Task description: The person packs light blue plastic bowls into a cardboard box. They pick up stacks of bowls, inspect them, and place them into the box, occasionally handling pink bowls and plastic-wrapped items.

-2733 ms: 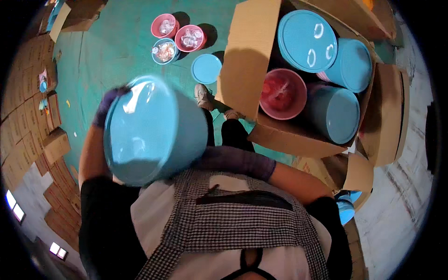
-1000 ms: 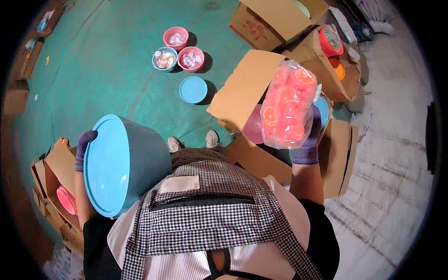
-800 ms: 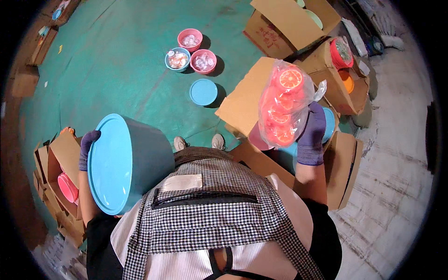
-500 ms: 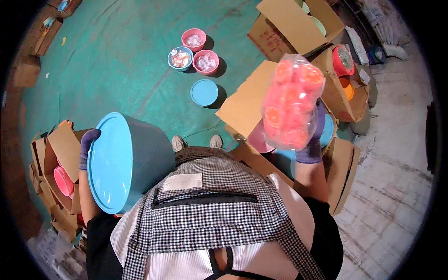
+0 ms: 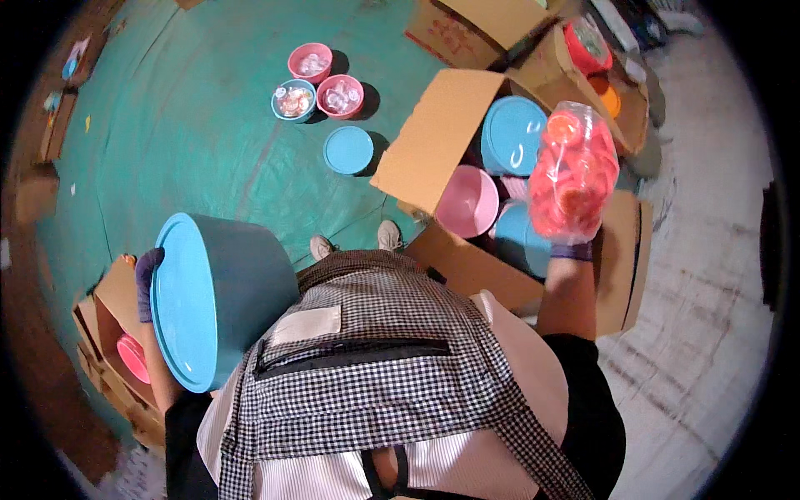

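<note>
My left hand (image 5: 149,282), in a purple glove, is closed on the lid edge of a large light-blue lidded bucket (image 5: 252,279). The bucket lies tilted against my side, its lid turned left. On the right, my gloved right hand (image 5: 572,251) grips a clear plastic bag (image 5: 573,179) packed with coral-pink round pieces whose kind I cannot make out. The bag hides most of the fingers. Below it stands an open cardboard box (image 5: 429,137) holding a blue lidded tub (image 5: 514,136), a pink tub (image 5: 467,202) and another blue tub (image 5: 525,240).
Ahead on the green floor sheet (image 5: 200,133) stand two pink bowls (image 5: 340,97) and a blue bowl (image 5: 293,101) with small wrapped items, plus a blue lidded tub (image 5: 348,151). More cartons (image 5: 454,33) stand far right. Another carton (image 5: 121,300) with pink tubs sits by my left arm.
The bag in my right hand has moved right, uncovering tubs in the box below. My view has shifted too. The blue bucket stays in my left hand.
</note>
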The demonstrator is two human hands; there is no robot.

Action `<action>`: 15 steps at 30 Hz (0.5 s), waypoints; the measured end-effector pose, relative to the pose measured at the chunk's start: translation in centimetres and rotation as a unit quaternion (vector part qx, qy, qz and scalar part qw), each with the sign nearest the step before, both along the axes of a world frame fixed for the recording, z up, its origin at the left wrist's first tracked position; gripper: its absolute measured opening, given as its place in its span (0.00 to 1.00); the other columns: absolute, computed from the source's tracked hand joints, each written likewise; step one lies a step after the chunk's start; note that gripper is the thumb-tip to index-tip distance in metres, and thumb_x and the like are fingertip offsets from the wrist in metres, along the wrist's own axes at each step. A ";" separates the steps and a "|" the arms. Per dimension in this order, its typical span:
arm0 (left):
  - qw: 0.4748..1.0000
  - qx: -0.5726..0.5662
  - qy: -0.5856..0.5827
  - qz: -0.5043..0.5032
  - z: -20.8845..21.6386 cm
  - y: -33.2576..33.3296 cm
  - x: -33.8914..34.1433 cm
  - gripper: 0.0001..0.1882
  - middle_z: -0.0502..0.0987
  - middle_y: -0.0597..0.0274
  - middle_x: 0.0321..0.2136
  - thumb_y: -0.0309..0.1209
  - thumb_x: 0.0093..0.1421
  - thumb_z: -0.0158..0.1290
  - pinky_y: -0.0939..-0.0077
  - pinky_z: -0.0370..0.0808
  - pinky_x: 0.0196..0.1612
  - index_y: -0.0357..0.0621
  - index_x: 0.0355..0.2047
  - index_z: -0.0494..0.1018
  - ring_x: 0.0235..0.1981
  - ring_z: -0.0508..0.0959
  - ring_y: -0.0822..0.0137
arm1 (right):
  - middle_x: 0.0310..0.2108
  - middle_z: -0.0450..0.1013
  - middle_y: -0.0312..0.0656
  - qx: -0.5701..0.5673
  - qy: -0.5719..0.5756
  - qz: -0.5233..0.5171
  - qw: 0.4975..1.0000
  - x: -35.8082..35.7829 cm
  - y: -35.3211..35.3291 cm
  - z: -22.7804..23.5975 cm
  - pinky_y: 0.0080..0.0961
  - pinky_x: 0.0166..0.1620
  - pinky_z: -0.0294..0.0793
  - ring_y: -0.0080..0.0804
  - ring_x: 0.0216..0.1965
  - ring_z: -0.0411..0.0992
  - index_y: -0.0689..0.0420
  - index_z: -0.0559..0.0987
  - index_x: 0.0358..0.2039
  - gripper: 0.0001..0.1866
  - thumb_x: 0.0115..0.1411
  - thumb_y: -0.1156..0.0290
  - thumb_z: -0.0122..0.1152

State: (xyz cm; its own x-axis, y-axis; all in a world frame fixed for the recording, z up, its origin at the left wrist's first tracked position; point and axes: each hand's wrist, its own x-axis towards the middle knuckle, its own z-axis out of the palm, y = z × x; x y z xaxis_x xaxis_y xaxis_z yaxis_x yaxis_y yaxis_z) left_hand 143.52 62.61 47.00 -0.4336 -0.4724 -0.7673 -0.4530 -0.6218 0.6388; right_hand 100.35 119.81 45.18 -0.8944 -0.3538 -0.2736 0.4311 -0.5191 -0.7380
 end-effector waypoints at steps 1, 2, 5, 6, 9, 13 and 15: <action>1.000 -0.001 -0.006 -0.001 0.4 0.3 -0.2 0.20 0.79 0.55 0.28 0.44 0.51 0.58 0.62 0.79 0.35 0.41 0.37 0.76 0.27 0.79 0.59 | 0.50 0.71 0.43 0.086 0.009 -0.010 0.996 -0.4 2.7 -1.3 0.33 0.50 0.72 0.38 0.47 0.71 0.58 0.70 0.53 0.22 0.62 0.62 0.55; 1.000 -0.010 -0.011 -0.012 1.2 0.4 -1.5 0.20 0.79 0.55 0.28 0.44 0.51 0.58 0.62 0.79 0.35 0.41 0.37 0.76 0.27 0.79 0.59 | 0.49 0.72 0.43 0.154 0.014 -0.015 0.988 0.2 5.9 -2.4 0.33 0.50 0.73 0.38 0.47 0.72 0.58 0.71 0.52 0.20 0.62 0.62 0.55; 0.999 -0.020 -0.027 -0.005 2.3 1.3 -2.0 0.20 0.79 0.56 0.28 0.44 0.51 0.58 0.62 0.78 0.36 0.41 0.37 0.76 0.28 0.79 0.59 | 0.45 0.74 0.42 0.332 0.021 0.037 0.942 1.6 8.8 -4.3 0.32 0.50 0.72 0.38 0.45 0.73 0.60 0.75 0.47 0.16 0.62 0.66 0.55; 0.999 -0.024 -0.034 -0.005 2.8 1.6 -2.4 0.20 0.79 0.56 0.28 0.44 0.51 0.58 0.62 0.78 0.36 0.42 0.37 0.76 0.28 0.78 0.59 | 0.44 0.74 0.41 0.339 -0.005 0.009 0.941 2.6 9.4 -6.3 0.31 0.50 0.71 0.38 0.44 0.73 0.60 0.75 0.46 0.15 0.61 0.66 0.56; 0.999 -0.025 -0.045 -0.005 3.2 1.7 -4.0 0.17 0.78 0.59 0.28 0.44 0.52 0.58 0.64 0.78 0.36 0.45 0.35 0.76 0.29 0.77 0.62 | 0.41 0.73 0.46 0.396 0.013 0.043 0.917 5.3 9.0 -11.1 0.30 0.50 0.70 0.35 0.43 0.72 0.61 0.75 0.44 0.16 0.59 0.65 0.56; 0.998 -0.050 -0.022 0.014 3.0 0.1 -4.1 0.11 0.76 0.64 0.27 0.41 0.53 0.58 0.66 0.76 0.36 0.50 0.30 0.75 0.31 0.76 0.67 | 0.41 0.73 0.50 0.569 0.094 0.144 0.804 8.4 4.0 -15.1 0.33 0.50 0.69 0.37 0.45 0.71 0.62 0.74 0.45 0.18 0.58 0.63 0.58; 0.995 -0.087 0.044 0.036 -1.5 -4.7 0.1 0.08 0.76 0.65 0.28 0.39 0.54 0.57 0.66 0.76 0.35 0.50 0.28 0.75 0.31 0.75 0.68 | 0.41 0.73 0.51 0.567 0.132 0.165 0.796 8.2 3.4 -19.7 0.34 0.50 0.69 0.38 0.45 0.71 0.62 0.74 0.45 0.19 0.58 0.63 0.58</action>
